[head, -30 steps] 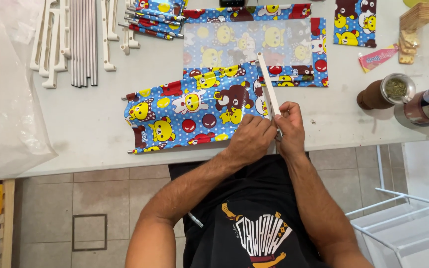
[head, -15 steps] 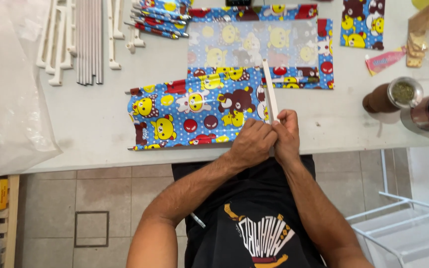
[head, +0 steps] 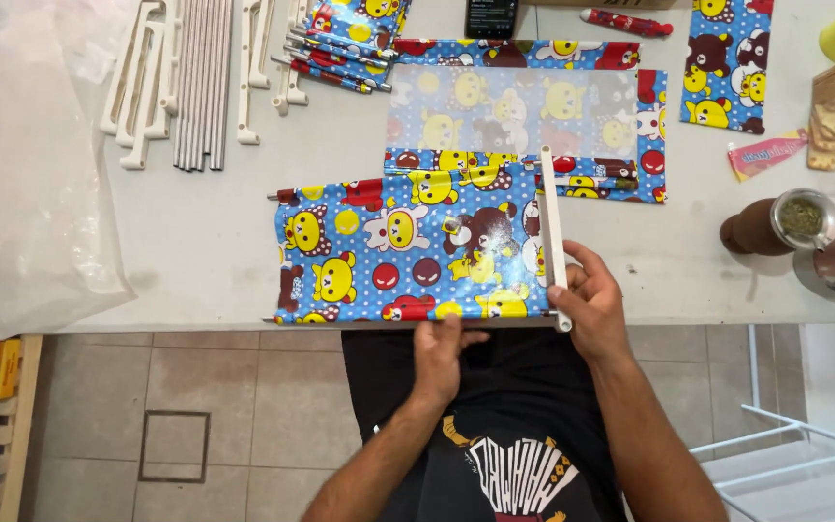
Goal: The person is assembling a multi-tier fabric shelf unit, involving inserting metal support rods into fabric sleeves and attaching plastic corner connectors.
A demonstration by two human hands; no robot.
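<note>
Patterned sheet (head: 408,246) on bench (head: 205,251), white strip (head: 554,237) at 3 o'clock edge.
Right hand (head: 591,304) clamped on strip; left hand (head: 442,353) apparently pinching 6 o'clock edge.

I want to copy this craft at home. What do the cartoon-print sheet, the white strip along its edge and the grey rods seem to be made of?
The cartoon-print sheet looks like glossy coated plastic or laminated fabric: light glares off it. The white strip, held by the right hand, looks like matte rigid plastic. The grey rods look like metal, judging by their dull sheen, though painted plastic is possible.
</note>
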